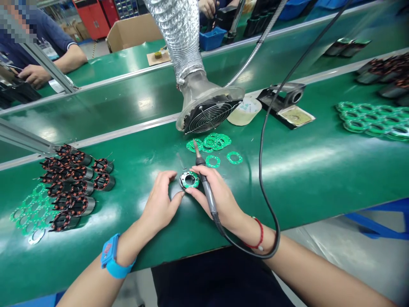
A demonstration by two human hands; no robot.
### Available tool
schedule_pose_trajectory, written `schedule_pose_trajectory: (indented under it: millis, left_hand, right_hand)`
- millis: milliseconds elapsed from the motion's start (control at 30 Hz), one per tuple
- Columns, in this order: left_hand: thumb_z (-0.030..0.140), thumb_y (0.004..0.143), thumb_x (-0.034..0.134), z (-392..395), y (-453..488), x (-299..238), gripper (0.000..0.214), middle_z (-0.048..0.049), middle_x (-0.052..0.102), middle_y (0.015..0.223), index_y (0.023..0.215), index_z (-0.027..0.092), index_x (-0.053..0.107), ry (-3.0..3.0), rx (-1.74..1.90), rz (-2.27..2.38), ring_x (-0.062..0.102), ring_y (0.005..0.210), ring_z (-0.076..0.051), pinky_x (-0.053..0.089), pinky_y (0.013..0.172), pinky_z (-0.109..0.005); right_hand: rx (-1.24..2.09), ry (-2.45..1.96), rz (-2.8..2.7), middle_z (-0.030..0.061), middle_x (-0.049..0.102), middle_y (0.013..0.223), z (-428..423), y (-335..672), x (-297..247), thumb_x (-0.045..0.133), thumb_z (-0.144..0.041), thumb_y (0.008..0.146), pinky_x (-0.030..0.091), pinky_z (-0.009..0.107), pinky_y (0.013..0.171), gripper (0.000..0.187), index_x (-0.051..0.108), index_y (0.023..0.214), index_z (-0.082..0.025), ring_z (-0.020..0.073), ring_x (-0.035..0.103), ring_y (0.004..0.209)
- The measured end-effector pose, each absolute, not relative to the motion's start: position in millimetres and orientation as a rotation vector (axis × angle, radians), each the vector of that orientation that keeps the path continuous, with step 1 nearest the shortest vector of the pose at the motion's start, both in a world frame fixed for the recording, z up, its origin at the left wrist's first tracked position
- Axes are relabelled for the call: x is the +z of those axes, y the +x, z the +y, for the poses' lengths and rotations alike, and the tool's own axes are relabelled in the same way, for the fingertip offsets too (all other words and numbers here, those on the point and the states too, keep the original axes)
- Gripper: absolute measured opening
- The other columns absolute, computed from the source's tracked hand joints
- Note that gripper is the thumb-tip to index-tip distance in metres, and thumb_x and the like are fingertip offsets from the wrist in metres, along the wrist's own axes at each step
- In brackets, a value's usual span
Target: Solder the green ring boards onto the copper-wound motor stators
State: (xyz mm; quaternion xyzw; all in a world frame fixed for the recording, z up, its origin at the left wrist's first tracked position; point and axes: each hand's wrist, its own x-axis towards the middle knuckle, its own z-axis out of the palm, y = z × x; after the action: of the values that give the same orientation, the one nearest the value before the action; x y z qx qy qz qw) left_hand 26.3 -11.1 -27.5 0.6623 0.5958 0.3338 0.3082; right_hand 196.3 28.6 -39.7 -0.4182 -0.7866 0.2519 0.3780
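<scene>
Between my hands a motor stator (182, 185) stands on the green bench, a green ring-shaped circuit board (193, 186) on its top. My left hand (158, 200) curls round its left side, the thumb against the near edge and the forefinger close by the far edge. In my right hand (223, 198) lies a soldering iron (207, 192), its tip pointing up and away. The right thumb and forefinger also reach the board's right side. Just beyond are loose ring boards (217, 140), with two single ones (234, 157) nearer.
A fume extractor hood (209, 113) hangs low over the bench. Several stators (76, 183) and ring boards (32, 209) stand left; more boards (372, 119) lie right. An iron stand (287, 102) sits behind. The iron's cable (261, 157) loops over my right forearm. A co-worker's hand (35, 76) shows across.
</scene>
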Motion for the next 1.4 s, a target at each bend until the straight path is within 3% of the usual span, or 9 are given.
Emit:
schedule_pose_trajectory:
  millis: [167, 433, 567, 867, 1033, 1200, 1267, 1400]
  left_hand:
    - [0.016, 0.083, 0.055, -15, 31, -24, 0.051, -0.0117, 0.047, 0.132, 0.131, 0.021, 0.042, 1.723, 0.857, 1.500, 0.042, 0.126, -0.025, 0.037, 0.107, -0.049]
    - [0.021, 0.081, 0.060, -11, 24, -26, 0.046, -0.0133, 0.045, 0.139, 0.126, 0.019, 0.047, 1.660, 0.861, 1.448, 0.041, 0.130, -0.027, 0.036, 0.107, -0.048]
    - [0.025, 0.082, 0.062, -11, 25, -27, 0.054, -0.0158, 0.047, 0.134, 0.130, 0.018, 0.038, 1.897, 0.765, 1.529, 0.044, 0.125, -0.028, 0.038, 0.102, -0.049]
    - [0.018, 0.085, 0.054, -7, 20, -32, 0.039, -0.0125, 0.058, 0.121, 0.122, 0.016, 0.043, 2.261, 0.679, 1.582, 0.052, 0.113, -0.026, 0.038, 0.096, -0.043]
    - [0.038, 0.084, 0.059, 3, 11, -26, 0.034, -0.0113, 0.062, 0.109, 0.110, 0.016, 0.052, 2.132, 0.549, 1.959, 0.054, 0.102, -0.028, 0.040, 0.087, -0.044]
    - [0.037, 0.084, 0.057, 12, -19, -8, 0.063, -0.0243, 0.048, 0.128, 0.134, 0.006, 0.037, 1.974, 0.480, 2.631, 0.046, 0.114, -0.039, 0.038, 0.089, -0.050]
    - [0.039, 0.084, 0.054, 7, -33, 2, 0.068, -0.0274, 0.049, 0.123, 0.137, 0.002, 0.033, 1.895, 0.326, 2.829, 0.048, 0.111, -0.041, 0.039, 0.087, -0.053]
    - [0.039, 0.088, 0.045, -7, -51, 18, 0.051, -0.0237, 0.057, 0.102, 0.124, 0.002, 0.047, 1.812, -0.087, 2.887, 0.058, 0.094, -0.040, 0.043, 0.077, -0.050]
  right_hand:
    - [0.574, -1.098, -2.001, 0.0088, 0.063, 0.108, 29, 197, -42, 0.063, -0.029, 0.084, 0.051, 0.044, 0.087, 0.042, 0.046, 0.122, -0.023, 0.0251, 0.059, 0.100]
    - [0.578, -0.989, -2.071, 0.0102, 0.064, 0.110, 28, 198, -44, 0.061, -0.025, 0.085, 0.051, 0.043, 0.085, 0.043, 0.044, 0.124, -0.021, 0.0249, 0.059, 0.101]
    - [0.538, -0.792, -2.160, 0.0106, 0.062, 0.117, 28, 198, -45, 0.057, -0.018, 0.087, 0.049, 0.045, 0.087, 0.047, 0.039, 0.130, -0.023, 0.0245, 0.057, 0.105]
    - [0.636, -0.780, -2.109, 0.0118, 0.059, 0.120, 26, 200, -40, 0.057, -0.018, 0.084, 0.051, 0.047, 0.091, 0.054, 0.035, 0.133, -0.023, 0.0249, 0.056, 0.110]
    - [0.650, -0.900, -1.957, 0.0115, 0.060, 0.120, 26, 206, -41, 0.056, -0.019, 0.084, 0.052, 0.045, 0.090, 0.050, 0.039, 0.131, -0.024, 0.0244, 0.060, 0.106]
    - [0.651, -0.900, -1.856, 0.0100, 0.064, 0.116, 27, 209, -45, 0.056, -0.015, 0.084, 0.051, 0.045, 0.091, 0.046, 0.043, 0.128, -0.025, 0.0232, 0.061, 0.105]
    - [0.643, -0.896, -1.837, 0.0091, 0.066, 0.112, 27, 209, -46, 0.055, -0.014, 0.085, 0.052, 0.043, 0.090, 0.043, 0.046, 0.126, -0.025, 0.0223, 0.063, 0.102]
    - [0.616, -0.908, -1.794, 0.0076, 0.069, 0.106, 28, 208, -46, 0.053, -0.015, 0.086, 0.053, 0.041, 0.087, 0.036, 0.050, 0.121, -0.025, 0.0214, 0.065, 0.098]
